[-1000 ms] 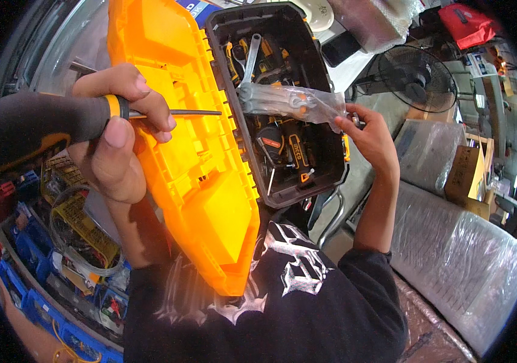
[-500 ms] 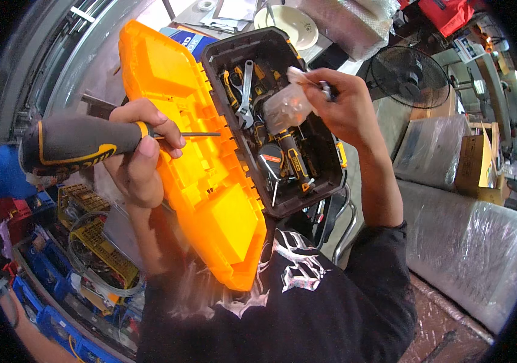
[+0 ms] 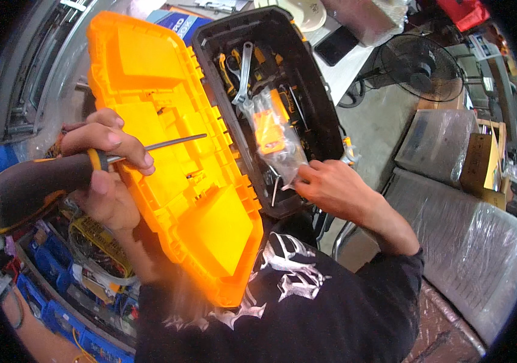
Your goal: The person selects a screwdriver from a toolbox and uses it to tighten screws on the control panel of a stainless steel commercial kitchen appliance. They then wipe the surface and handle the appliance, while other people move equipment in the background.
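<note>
In my left hand (image 3: 112,144) is a screwdriver (image 3: 40,187) with a dark grey and yellow handle, its metal shank pointing right across the yellow lid (image 3: 143,60). My right hand (image 3: 340,190) pinches the near end of a clear plastic bag (image 3: 292,158), which holds orange pieces. The bag lies over the tools inside the black toolbox (image 3: 326,75), covering some of them. Beyond it rests an adjustable wrench (image 3: 245,71), beside yellow-and-black handled pliers (image 3: 225,75). The lid is swung open toward my left arm.
A table (image 3: 355,72) carries a phone (image 3: 336,45) and a cream bowl (image 3: 313,15). A black fan (image 3: 422,69) stands at far right, near plastic-wrapped boxes (image 3: 464,242). Blue bins (image 3: 59,327) sit at lower left, where another person's arm (image 3: 34,333) shows.
My right hand has come down and nearer, and the bag now stretches over the tools. My left hand has shifted left with the screwdriver. More of the phone shows.
</note>
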A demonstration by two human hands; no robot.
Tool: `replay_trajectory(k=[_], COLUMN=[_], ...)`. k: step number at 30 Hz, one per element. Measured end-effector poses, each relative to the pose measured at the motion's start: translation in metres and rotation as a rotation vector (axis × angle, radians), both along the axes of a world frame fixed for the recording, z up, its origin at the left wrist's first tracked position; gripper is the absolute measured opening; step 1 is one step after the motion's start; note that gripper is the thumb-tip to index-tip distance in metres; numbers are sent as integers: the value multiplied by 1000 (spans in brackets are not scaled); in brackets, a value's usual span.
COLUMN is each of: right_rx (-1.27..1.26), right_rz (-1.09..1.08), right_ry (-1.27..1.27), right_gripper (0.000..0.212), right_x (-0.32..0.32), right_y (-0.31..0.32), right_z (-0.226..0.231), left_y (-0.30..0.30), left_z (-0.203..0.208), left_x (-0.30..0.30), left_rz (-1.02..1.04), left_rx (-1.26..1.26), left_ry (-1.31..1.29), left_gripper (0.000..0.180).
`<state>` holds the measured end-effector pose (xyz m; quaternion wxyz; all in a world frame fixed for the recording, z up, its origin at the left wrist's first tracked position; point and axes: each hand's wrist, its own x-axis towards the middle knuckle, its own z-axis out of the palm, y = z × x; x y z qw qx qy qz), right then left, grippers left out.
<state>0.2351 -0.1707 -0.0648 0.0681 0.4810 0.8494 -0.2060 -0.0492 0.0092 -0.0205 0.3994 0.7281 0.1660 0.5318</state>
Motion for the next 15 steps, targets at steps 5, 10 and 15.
replay_trajectory(k=[5,10,15], right_rx=[-50,-155,-52], right_rz=[-249,-410,-474], right_ry=[-69,-23,-3], right_gripper=[40,43,46], right_x=[13,10,10], right_y=[-32,-37,-39], right_z=[-9,-18,-20], left_y=[2,2,4], left_z=[2,6,7], left_x=[2,5,1], left_rz=[-79,-112,-162], left_rx=[10,-19,5], left_ry=[67,69,104], left_gripper=[42,42,42])
